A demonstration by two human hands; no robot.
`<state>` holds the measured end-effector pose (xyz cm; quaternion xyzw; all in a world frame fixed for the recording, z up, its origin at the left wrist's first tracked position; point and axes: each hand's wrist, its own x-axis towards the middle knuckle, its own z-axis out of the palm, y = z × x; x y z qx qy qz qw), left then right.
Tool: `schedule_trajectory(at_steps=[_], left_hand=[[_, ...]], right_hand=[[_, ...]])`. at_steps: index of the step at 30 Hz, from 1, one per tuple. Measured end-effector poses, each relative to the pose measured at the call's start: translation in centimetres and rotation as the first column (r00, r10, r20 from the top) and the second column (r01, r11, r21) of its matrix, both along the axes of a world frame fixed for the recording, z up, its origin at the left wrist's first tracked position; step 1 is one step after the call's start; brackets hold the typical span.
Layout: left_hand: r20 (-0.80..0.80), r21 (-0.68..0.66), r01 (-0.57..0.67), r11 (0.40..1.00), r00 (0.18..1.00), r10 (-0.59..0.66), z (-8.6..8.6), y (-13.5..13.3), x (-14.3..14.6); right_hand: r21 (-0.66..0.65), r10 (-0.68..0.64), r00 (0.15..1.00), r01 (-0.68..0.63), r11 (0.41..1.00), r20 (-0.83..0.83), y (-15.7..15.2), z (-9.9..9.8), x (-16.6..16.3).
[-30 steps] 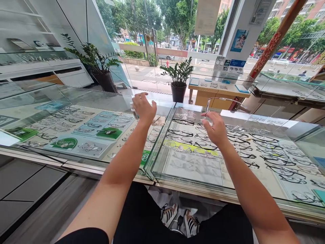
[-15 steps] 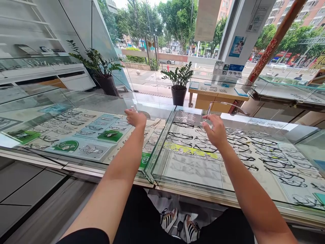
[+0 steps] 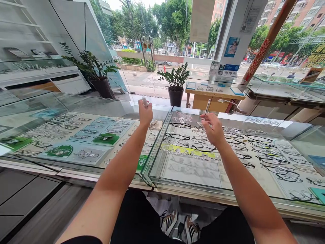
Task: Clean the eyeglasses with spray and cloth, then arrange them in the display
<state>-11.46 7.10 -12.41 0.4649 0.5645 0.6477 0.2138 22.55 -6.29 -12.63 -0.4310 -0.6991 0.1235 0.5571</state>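
My left hand is closed around a small whitish bottle, probably a spray bottle, whose top pokes out above the fingers. It is raised over the glass display counter, close to where its two cases meet. My right hand pinches a pair of eyeglasses above the right-hand case, with the thin frame and temples standing up past the fingertips. Just beyond my left wrist lies a beige folded cloth. Rows of eyeglass frames lie under the glass below my hands.
Potted plants stand on the far side of the counter. Behind the right case is a wooden display table with more glasses. A second glass counter stands at the far right.
My left hand has moved to the right and turned upright, so the bottle now points up, nearer the eyeglasses. My right hand keeps holding the eyeglasses in almost the same place.
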Motion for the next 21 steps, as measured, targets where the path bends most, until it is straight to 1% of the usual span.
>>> schedule_trajectory(at_steps=[1, 2, 3, 4, 5, 6, 7, 8, 9, 10, 12, 15, 19, 21], left_hand=[[0.094, 0.0, 0.131, 0.991, 0.987, -0.13, 0.3, -0.5, 1.2], [0.176, -0.001, 0.27, 0.963, 0.948, -0.265, 0.5, -1.1, 2.4], [0.245, 0.016, 0.409, 0.912, 0.883, -0.4, 0.8, -1.8, 3.5], [0.302, 0.044, 0.544, 0.838, 0.792, -0.53, 1.1, -2.7, 4.6], [0.348, 0.065, 0.666, 0.744, 0.683, -0.642, 1.4, -3.5, 5.5], [0.384, 0.082, 0.754, 0.652, 0.58, -0.718, 1.7, -4.4, 6.2], [0.413, 0.088, 0.818, 0.568, 0.489, -0.768, 2.0, -5.3, 6.9], [0.44, 0.086, 0.865, 0.495, 0.412, -0.798, 2.3, -6.1, 7.4], [0.465, 0.082, 0.897, 0.434, 0.351, -0.813, 2.6, -6.8, 7.7], [0.485, 0.078, 0.921, 0.383, 0.3, -0.821, 2.9, -7.4, 8.0], [0.513, 0.076, 0.95, 0.304, 0.225, -0.829, 3.3, -8.3, 8.3], [0.531, 0.066, 0.97, 0.232, 0.162, -0.832, 3.5, -8.9, 8.5], [0.515, 0.022, 0.987, 0.162, 0.128, -0.847, 3.6, -9.1, 8.5], [0.482, 0.006, 0.99, 0.142, 0.121, -0.867, 3.6, -9.1, 8.6]], right_hand=[[-0.018, 0.016, 1.0, -0.017, 1.0, -0.021, 0.0, 0.0, 0.0], [-0.038, 0.033, 0.999, -0.034, 0.999, -0.04, 0.0, 0.1, -0.1], [-0.057, 0.049, 0.997, -0.052, 0.997, -0.056, -0.1, 0.2, -0.2], [-0.078, 0.068, 0.995, -0.073, 0.994, -0.071, -0.1, 0.3, -0.2], [-0.099, 0.088, 0.992, -0.096, 0.99, -0.086, -0.2, 0.4, -0.3], [-0.12, 0.111, 0.989, -0.123, 0.985, -0.101, -0.4, 0.5, -0.5], [-0.143, 0.139, 0.983, -0.156, 0.977, -0.121, -0.5, 0.6, -0.6], [-0.167, 0.172, 0.974, -0.195, 0.966, -0.145, -0.8, 0.8, -0.8], [-0.193, 0.208, 0.963, -0.241, 0.951, -0.172, -1.0, 1.0, -1.0], [-0.219, 0.246, 0.948, -0.288, 0.932, -0.199, -1.3, 1.2, -1.2], [-0.261, 0.312, 0.918, -0.373, 0.891, -0.247, -1.8, 1.5, -1.7], [-0.299, 0.37, 0.883, -0.451, 0.841, -0.289, -2.4, 2.0, -2.1], [-0.335, 0.401, 0.853, -0.506, 0.795, -0.335, -2.6, 2.3, -2.3], [-0.339, 0.401, 0.839, -0.522, 0.783, -0.367, -2.6, 2.3, -2.3]])
